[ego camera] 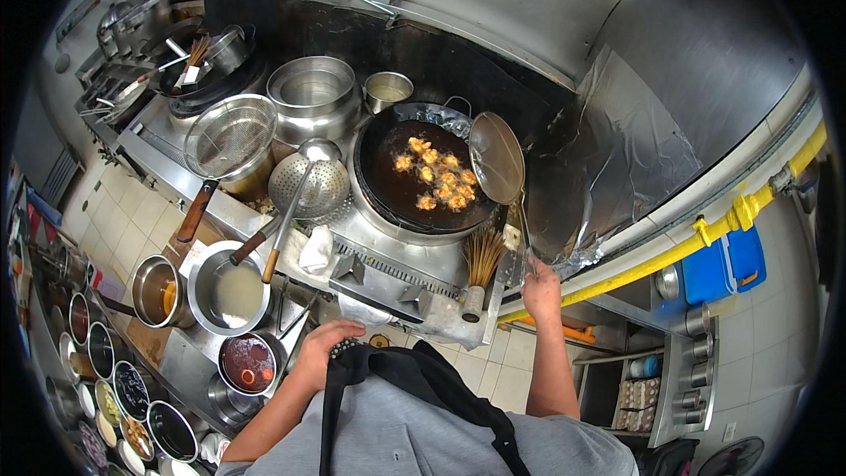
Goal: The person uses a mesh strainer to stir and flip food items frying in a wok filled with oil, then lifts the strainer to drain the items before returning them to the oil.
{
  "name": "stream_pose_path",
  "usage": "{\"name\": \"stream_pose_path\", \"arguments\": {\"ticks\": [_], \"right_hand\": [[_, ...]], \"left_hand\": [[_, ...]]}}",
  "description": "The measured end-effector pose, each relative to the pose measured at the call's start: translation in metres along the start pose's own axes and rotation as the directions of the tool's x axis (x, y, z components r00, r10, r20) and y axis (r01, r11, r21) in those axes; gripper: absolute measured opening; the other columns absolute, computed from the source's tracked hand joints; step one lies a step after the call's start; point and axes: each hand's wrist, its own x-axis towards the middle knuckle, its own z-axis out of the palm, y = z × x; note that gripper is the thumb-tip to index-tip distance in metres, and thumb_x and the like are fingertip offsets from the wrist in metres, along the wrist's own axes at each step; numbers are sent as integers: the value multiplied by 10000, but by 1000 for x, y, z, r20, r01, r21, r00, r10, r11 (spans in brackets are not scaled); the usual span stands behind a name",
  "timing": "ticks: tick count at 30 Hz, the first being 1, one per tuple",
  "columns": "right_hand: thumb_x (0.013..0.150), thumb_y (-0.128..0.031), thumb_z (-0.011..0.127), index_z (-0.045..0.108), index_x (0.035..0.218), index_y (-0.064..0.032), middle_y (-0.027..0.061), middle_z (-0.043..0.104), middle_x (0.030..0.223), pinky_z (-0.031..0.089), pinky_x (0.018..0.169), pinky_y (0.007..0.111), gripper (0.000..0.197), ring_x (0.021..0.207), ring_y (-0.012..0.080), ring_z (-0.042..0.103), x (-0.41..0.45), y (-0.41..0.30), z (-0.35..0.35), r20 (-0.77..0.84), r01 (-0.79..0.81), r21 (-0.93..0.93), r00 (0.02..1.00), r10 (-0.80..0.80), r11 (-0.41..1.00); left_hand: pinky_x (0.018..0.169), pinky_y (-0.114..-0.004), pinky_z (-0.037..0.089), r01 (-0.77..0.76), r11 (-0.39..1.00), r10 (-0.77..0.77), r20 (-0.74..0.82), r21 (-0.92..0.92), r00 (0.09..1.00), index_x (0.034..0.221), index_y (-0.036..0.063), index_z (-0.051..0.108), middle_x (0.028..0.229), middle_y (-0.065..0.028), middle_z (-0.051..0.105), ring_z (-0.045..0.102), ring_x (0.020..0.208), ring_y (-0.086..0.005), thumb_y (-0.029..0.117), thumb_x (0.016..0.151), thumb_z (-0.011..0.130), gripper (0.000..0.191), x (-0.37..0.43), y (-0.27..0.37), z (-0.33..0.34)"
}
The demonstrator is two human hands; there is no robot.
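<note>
My right hand (542, 291) is closed around the handle of a wire-mesh skimmer (497, 157), whose round head rests at the right rim of a large black wok (396, 208). Golden fried pieces (447, 178) float in dark oil inside the wok. Near my waist, beside the black apron (403, 367), is my left hand (328, 347); its fingers are together, and whether it grips anything is unclear. Left of the wok, a perforated ladle (309, 186) and a solid steel ladle (320, 149) overlap. A bamboo wok brush (481, 264) lies at the stove's front right.
A mesh strainer (231, 135) rests on a pot left of the ladles. Behind stand a large steel pot (310, 122) and a small one (388, 89). A bowl of cloudy liquid (231, 294) and several seasoning containers stand at lower left. A yellow pipe (634, 268) runs along the right.
</note>
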Motion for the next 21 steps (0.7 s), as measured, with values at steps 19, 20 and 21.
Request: {"name": "stream_pose_path", "arguments": {"ticks": [19, 20, 21], "right_hand": [[872, -39, 564, 635, 1247, 38, 268, 659, 1205, 487, 998, 406, 390, 1143, 408, 631, -4, -12, -3, 16, -33, -5, 999, 33, 999], [871, -40, 566, 635, 1249, 36, 269, 660, 1201, 488, 997, 407, 391, 1141, 408, 633, -4, -12, -3, 16, -29, -1, 999, 29, 1000], [871, -40, 566, 635, 1249, 36, 269, 660, 1201, 488, 997, 407, 391, 1141, 408, 633, -3, -3, -2, 13, -31, -2, 999, 31, 1000]], "left_hand": [[943, -399, 526, 4, 1000, -4, 5, 6, 1000, 1059, 4, 707, 1127, -180, 705, 677, 1063, -351, 207, 666, 804, 452, -5, 1, -1], [943, -399, 526, 4, 1000, -4, 4, 7, 1000, 1059, 4, 707, 1127, -180, 705, 677, 1063, -351, 207, 666, 804, 452, -5, 1, -2], [944, -399, 525, -1, 1000, 1, 8, 9, 1000, 1059, 4, 707, 1128, -179, 705, 676, 1065, -351, 206, 669, 802, 449, -5, 1, -1]]}}
